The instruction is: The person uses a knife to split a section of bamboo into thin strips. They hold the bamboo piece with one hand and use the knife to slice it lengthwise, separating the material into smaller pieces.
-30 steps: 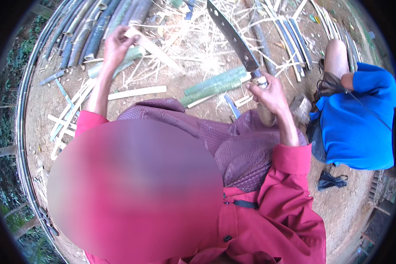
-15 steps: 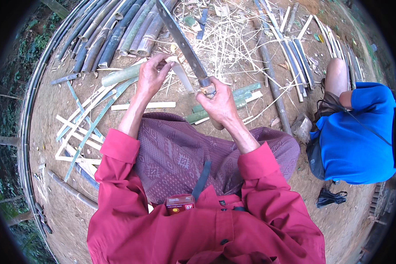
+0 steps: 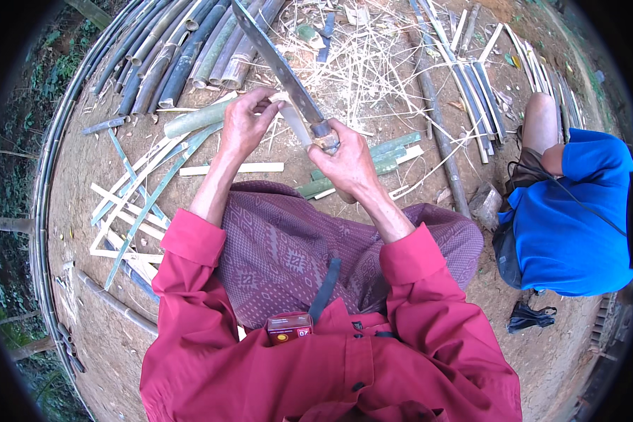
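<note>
My right hand is closed round the short handle of a machete, whose long dark blade slants up and to the left. In my left hand, thumb and fingers pinch the upper end of a short pale bamboo strip. The strip hangs down toward my right hand, just beside the blade; whether blade and strip touch I cannot tell. Behind my left wrist lies a cut bamboo tube. Green split bamboo pieces rest on the ground beyond my right hand.
Whole bamboo poles are stacked at the far left. Crossed bamboo strips lie to my left, thin shavings ahead. A long pole lies at the right. A person in a blue shirt sits close on my right, near a black plastic bag.
The machete and my right hand have shifted slightly left, bringing the blade closer to the bamboo strip. My left hand keeps its pinch and has barely moved.
</note>
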The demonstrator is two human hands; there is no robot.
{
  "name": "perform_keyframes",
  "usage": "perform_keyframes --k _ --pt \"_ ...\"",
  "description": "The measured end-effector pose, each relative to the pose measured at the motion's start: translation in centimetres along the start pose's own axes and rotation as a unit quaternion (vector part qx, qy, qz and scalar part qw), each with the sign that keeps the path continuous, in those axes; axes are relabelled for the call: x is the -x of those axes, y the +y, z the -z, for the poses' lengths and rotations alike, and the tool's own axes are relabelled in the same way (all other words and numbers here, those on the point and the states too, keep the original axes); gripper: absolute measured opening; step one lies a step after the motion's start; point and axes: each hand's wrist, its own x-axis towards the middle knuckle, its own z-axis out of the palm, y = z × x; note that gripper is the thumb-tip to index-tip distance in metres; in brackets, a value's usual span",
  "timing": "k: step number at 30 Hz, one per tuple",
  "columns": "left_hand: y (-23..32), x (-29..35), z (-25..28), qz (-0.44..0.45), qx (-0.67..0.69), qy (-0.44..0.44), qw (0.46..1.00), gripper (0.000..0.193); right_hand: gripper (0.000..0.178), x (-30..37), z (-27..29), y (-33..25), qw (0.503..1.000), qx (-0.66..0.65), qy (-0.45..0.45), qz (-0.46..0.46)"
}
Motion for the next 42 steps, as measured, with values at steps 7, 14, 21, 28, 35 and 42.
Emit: perform_keyframes --k 7,14,21,28,35,42 --pt "-0.1 0.4 -0.1 0.017 0.0 0.0 1.0 0.024 0.039 0.4 -0.5 0.4 0.999 0.017 0.012 0.03" --pt "0.7 0.5 0.3 0.015 0.002 0.006 1.0 0.024 0.041 0.3 -0.1 -0.5 1.0 0.011 -0.019 -0.009" --pt "0.9 0.7 0.2 0.01 -0.009 0.006 1.0 0.023 0.041 0.3 -0.2 -0.2 1.0 0.028 0.0 0.012" --pt "1.2 0.7 0.0 0.012 -0.01 0.013 1.0 0.022 0.039 0.3 -0.2 0.0 0.999 0.032 0.004 0.008" --pt "0.1 0.4 0.2 0.015 -0.003 0.015 1.0 0.023 0.039 -0.4 -0.7 0.3 1.0 0.02 -0.007 0.004" --pt "0.6 -0.2 0.5 0.012 0.015 0.015 1.0 0.022 0.039 -0.8 -0.6 -0.4 0.999 0.021 0.008 0.025"
